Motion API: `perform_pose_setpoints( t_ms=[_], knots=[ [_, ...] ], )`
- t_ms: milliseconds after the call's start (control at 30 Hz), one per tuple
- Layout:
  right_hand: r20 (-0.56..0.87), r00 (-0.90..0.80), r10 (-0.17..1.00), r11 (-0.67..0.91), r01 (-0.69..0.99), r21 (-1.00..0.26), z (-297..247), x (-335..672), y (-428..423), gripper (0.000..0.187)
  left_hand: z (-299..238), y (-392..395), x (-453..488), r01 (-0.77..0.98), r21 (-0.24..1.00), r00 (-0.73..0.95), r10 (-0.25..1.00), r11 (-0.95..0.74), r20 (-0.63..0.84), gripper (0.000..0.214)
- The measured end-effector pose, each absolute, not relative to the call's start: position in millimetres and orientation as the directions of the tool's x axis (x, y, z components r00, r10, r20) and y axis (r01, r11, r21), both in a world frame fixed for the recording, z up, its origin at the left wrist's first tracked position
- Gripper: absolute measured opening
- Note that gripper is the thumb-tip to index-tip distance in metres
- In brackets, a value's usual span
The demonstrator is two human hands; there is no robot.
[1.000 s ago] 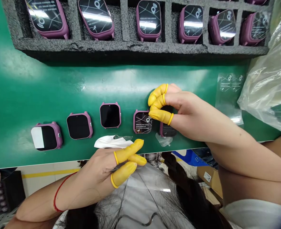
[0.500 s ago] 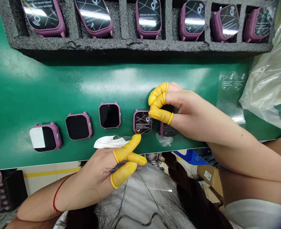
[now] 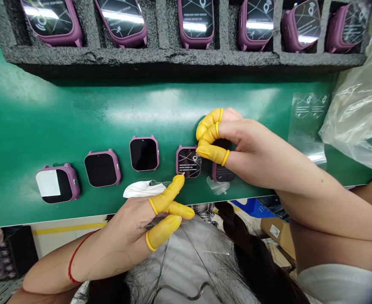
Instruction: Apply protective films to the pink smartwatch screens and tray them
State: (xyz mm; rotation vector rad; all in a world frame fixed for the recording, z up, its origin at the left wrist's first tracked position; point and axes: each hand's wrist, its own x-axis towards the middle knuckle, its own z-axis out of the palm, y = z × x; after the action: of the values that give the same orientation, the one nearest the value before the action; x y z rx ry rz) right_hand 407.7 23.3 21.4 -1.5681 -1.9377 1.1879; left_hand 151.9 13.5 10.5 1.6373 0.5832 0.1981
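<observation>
Green tabletop (image 3: 103, 109) stretched across the view, with a dark foam tray (image 3: 160, 57) along its far side and a clear bag (image 3: 357, 101) at the right. The right hand (image 3: 246, 147) had thumb and finger drawn together at the upper right corner of the printed watch (image 3: 189, 166); whether anything was pinched between them was hard to tell. The left hand (image 3: 135, 221) had its fingers apart, the index tip at that watch's lower edge. The printed watch lay face up between a blank watch (image 3: 144, 154) and a half-hidden watch (image 3: 224, 172) under the right hand. Nearer the front were a white cloth (image 3: 138, 189) and a small clear tab (image 3: 218, 185). Good handling here would seem to want light fingertip pressure, the case steadied by its rim, and the corner worked slowly and squarely.
</observation>
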Motion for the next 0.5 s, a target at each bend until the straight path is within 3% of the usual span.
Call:
perform_pose_setpoints(
  t_ms=[500],
  knots=[
    [-0.201,-0.324,0.925,0.041,0.609,-0.792,22.0,408.4,24.2,0.019,11.5,14.3,152.8,0.247,0.968,0.847,0.493,-0.038,-0.197,0.028]
  ],
)
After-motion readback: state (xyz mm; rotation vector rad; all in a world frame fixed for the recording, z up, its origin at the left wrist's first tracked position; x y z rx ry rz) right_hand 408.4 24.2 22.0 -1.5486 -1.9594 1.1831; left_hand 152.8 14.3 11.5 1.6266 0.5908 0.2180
